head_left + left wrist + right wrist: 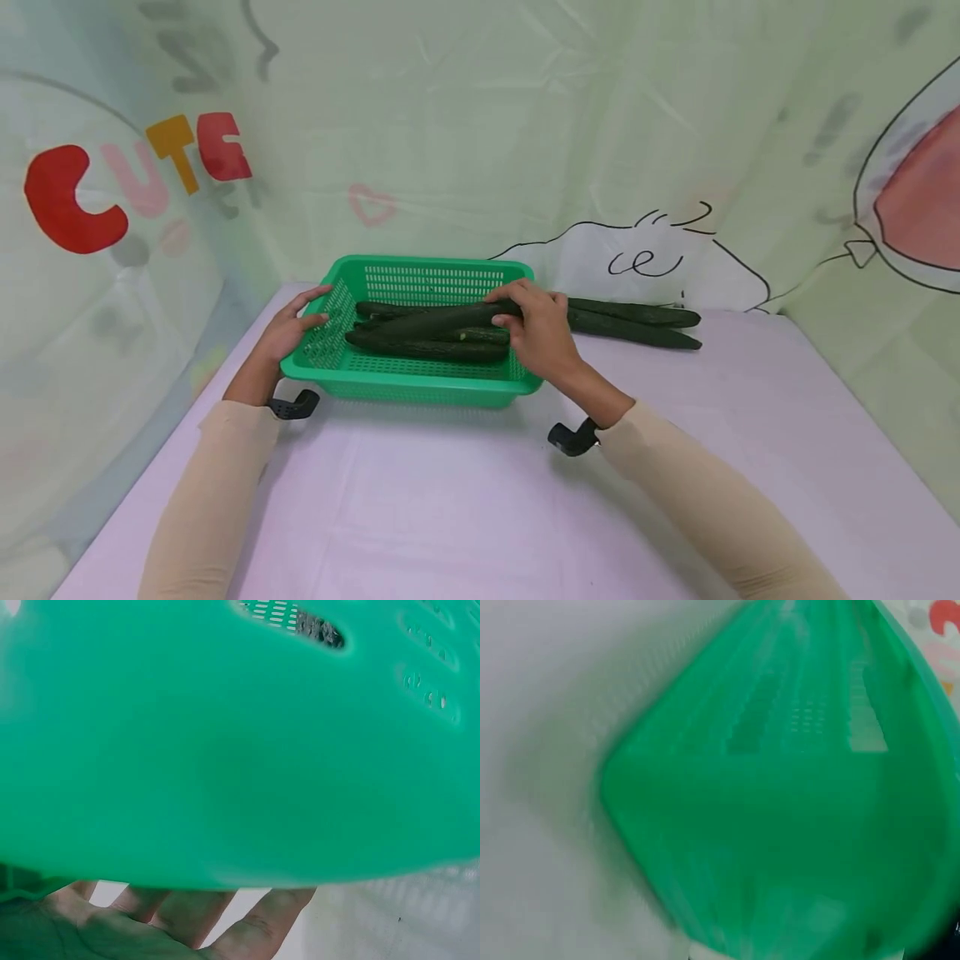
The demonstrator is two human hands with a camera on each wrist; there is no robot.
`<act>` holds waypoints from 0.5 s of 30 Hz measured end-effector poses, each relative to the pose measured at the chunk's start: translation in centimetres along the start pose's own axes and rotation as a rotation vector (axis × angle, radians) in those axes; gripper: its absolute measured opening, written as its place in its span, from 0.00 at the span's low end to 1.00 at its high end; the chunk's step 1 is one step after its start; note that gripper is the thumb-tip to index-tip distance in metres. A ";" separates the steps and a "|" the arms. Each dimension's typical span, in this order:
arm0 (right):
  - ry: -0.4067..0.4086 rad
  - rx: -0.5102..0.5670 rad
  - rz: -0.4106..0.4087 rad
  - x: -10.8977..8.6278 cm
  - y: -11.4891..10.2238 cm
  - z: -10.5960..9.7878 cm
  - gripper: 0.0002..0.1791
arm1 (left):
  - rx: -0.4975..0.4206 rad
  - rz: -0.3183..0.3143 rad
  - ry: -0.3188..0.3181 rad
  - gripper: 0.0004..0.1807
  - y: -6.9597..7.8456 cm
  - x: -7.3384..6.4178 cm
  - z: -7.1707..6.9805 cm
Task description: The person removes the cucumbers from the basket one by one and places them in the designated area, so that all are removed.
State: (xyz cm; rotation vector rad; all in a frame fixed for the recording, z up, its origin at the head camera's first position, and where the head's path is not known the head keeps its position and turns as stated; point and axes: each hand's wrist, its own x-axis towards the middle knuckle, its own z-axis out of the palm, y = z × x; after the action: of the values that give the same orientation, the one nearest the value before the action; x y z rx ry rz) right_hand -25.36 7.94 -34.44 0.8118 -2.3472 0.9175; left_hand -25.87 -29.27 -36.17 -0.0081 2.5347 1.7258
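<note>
My right hand [542,327] grips the near end of a long dark green cucumber [442,319] over the right end of a green plastic basket [420,385]. The cucumber slants leftward across other cucumbers [427,348] lying inside. At the basket's left end, my left hand [283,333] holds the rim, with a digit reaching over it. In the left wrist view, fingers [262,922] show below the green rim, and the basket's wall fills most of the picture. The right wrist view is blurred and shows the basket's outside; the right hand is not visible there.
More cucumbers [637,325] lie on the pale table [450,500] just right of the basket, against the back. A printed cloth [450,125] with letters and drawings hangs behind and at both sides.
</note>
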 end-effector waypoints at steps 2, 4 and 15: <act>0.015 0.002 0.027 -0.3 0.5 -1.1 0.12 | 0.002 0.000 0.008 0.33 -0.6 0.5 -0.2; 0.034 -0.007 0.045 -0.6 1.0 -2.3 0.12 | -0.001 0.001 0.011 0.33 -1.3 1.0 -0.3; 0.117 -0.118 0.115 -2.9 5.5 -7.6 0.13 | -0.070 -0.029 -0.004 0.33 -0.2 0.1 0.1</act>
State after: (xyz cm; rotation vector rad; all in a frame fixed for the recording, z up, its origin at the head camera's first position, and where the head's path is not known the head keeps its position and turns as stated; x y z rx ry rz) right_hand -25.34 17.73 -33.61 0.5664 -2.3396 0.8403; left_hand -25.96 -29.30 -36.39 -0.0454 2.4574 1.8010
